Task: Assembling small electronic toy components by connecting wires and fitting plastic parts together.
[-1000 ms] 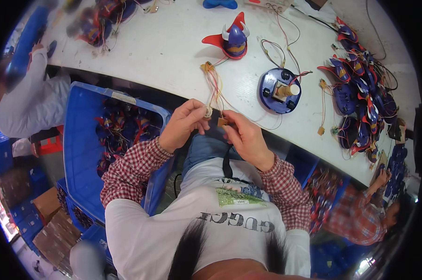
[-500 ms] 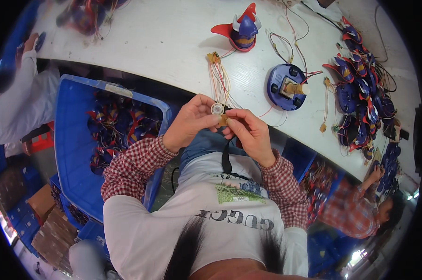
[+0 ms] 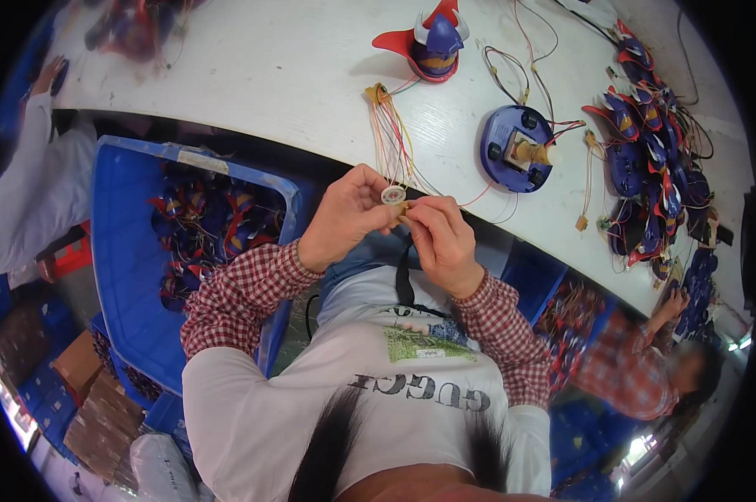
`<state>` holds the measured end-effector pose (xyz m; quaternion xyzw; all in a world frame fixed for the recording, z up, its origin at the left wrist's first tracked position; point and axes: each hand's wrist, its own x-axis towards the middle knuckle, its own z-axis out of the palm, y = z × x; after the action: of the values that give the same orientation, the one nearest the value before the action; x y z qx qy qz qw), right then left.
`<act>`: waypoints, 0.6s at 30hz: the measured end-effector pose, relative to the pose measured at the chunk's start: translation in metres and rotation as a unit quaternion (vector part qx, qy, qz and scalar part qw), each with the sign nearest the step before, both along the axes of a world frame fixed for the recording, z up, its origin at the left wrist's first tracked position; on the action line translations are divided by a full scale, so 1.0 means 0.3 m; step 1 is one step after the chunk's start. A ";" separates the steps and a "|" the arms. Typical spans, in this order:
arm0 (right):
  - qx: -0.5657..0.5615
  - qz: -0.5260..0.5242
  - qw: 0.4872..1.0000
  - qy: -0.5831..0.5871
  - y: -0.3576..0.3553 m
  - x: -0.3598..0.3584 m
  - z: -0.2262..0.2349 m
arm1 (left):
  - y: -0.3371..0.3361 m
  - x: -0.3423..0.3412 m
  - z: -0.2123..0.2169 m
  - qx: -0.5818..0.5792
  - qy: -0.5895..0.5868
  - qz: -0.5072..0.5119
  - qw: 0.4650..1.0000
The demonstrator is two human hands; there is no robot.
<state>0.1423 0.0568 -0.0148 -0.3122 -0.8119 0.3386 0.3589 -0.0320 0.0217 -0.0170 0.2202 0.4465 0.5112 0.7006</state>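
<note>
- The left hand (image 3: pixel 340 222) is bent round in a pinch, thumb and fingers closing on a small white disc (image 3: pixel 393 196) and, it seems, on the near edge of a small tan board (image 3: pixel 402 215) just below it.
- The right hand (image 3: pixel 446 238) is also closed, its fingertips gripping the board from the other side (which finger bears on what is too small to tell).
- Disc and board sit between the two hands, over the near edge of the white surface (image 3: pixel 311 105).
- Thin coloured wires (image 3: pixel 392 142) run from the hands away to another small board (image 3: pixel 379 94), lying beyond them beside a purple horned head (image 3: pixel 436 54) with red flares.
- Beyond the right hand and to its right lies a round purple base (image 3: pixel 499 155); farther right is a heap of similar parts (image 3: pixel 645 159).
- Left of the left hand stands a blue crate (image 3: pixel 135 268) holding more heads.
- The step in hand looks like close handling of disc and board together; from this hold, the next move calls for a steady left pinch, fine right fingertips and slack wires.
</note>
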 end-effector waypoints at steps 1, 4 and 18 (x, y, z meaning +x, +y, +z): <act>-0.001 0.000 1.000 0.000 -0.001 -0.001 0.000 | -0.001 -0.001 -0.002 -0.001 0.000 0.000 1.000; -0.029 -0.002 1.000 -0.004 -0.012 0.001 0.009 | -0.004 -0.002 -0.016 -0.003 -0.003 0.004 1.000; -0.091 -0.012 0.995 -0.037 0.018 -0.024 0.048 | 0.019 -0.027 -0.011 0.010 -0.024 -0.045 0.999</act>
<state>0.1352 0.0621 -0.0003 -0.3656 -0.7867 0.3951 0.3023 -0.0401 0.0275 -0.0202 0.2346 0.4137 0.4885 0.7315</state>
